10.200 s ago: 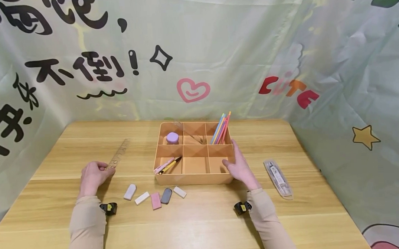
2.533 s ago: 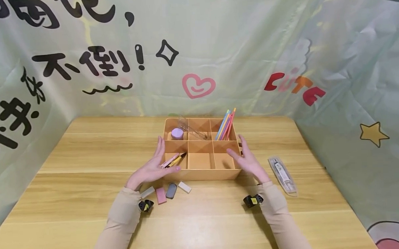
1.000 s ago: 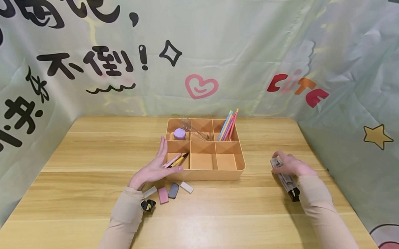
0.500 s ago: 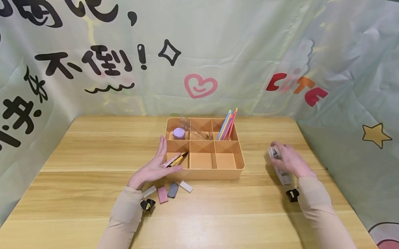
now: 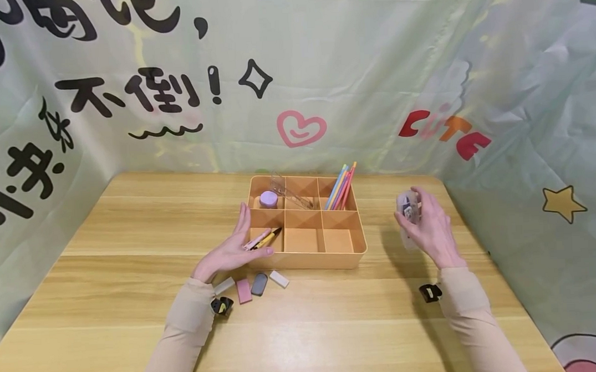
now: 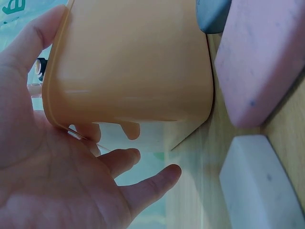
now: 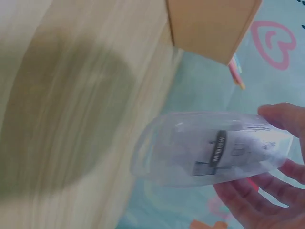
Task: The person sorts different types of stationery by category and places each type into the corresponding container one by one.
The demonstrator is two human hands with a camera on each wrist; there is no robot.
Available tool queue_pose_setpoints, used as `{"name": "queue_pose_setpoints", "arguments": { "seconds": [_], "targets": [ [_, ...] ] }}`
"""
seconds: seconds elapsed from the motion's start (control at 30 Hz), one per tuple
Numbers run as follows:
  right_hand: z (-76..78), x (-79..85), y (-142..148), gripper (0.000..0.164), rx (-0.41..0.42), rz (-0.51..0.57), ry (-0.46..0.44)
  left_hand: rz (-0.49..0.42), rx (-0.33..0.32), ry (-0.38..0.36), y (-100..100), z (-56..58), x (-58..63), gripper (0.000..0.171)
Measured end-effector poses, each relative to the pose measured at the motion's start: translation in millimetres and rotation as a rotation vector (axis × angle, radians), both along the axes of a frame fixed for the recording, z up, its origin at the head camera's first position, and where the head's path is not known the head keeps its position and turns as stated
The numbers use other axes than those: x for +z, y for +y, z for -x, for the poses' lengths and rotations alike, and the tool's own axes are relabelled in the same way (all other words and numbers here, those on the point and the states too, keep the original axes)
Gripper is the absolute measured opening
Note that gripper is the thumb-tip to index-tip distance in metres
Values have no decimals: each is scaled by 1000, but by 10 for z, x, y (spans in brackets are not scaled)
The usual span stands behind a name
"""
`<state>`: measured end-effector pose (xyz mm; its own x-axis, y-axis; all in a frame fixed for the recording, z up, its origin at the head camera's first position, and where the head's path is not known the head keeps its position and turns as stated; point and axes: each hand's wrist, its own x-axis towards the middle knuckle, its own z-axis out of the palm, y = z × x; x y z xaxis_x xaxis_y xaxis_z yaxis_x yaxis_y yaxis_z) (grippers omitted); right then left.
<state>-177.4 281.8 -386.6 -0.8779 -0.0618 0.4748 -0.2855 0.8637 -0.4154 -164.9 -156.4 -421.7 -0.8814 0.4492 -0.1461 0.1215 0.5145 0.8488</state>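
Observation:
My right hand (image 5: 435, 233) holds up a clear plastic case (image 5: 406, 208) with a printed label, to the right of the tan organizer box (image 5: 311, 261). In the right wrist view the thumb and fingers grip one end of the case (image 7: 205, 152), which hangs over its shadow. My left hand (image 5: 226, 257) rests at the box's front left corner, thumb along the front rim and fingers extended along the left side. Inside the box are a pink pen and a yellow pen (image 5: 265, 238), a purple-lidded jar (image 5: 268, 199), coloured pens (image 5: 342, 187) and clear thin things (image 5: 293, 196).
Before the box lie a pink eraser (image 5: 244, 291), a grey eraser (image 5: 259, 284) and white erasers (image 5: 279, 279), close to my left wrist. A printed cloth (image 5: 363, 83) hangs behind the wooden table (image 5: 324, 329) and along its sides.
My right hand has left the box's right side, taken hold of the clear case and lifted it off the table. The ruler is gone from the table's left; my left hand moved to the box.

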Motion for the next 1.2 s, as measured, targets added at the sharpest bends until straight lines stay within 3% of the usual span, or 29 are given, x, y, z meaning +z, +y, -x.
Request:
{"name": "queue_pose_setpoints", "arguments": {
  "seconds": [0.2, 0.37, 0.53, 0.77, 1.0, 1.2],
  "targets": [
    [-8, 90, -86, 64, -3, 104, -13, 7, 2, -5, -1, -7, 6, 121],
    [5, 153, -160, 55, 90, 152, -7, 9, -3, 6, -5, 3, -2, 121],
    [9, 206, -251, 54, 144, 132, -38, 3, -5, 11, -3, 1, 8, 121],
    [0, 295, -379, 49, 217, -100, -45, 8, -1, 0, -1, -10, 14, 120],
    [-47, 441, -556, 46, 231, -369, -194, 10, -4, 9, 0, -4, 10, 120],
    [-52, 475, -729, 41, 277, -510, -210, 9, -4, 6, -4, -12, 10, 119]
  ]
}}
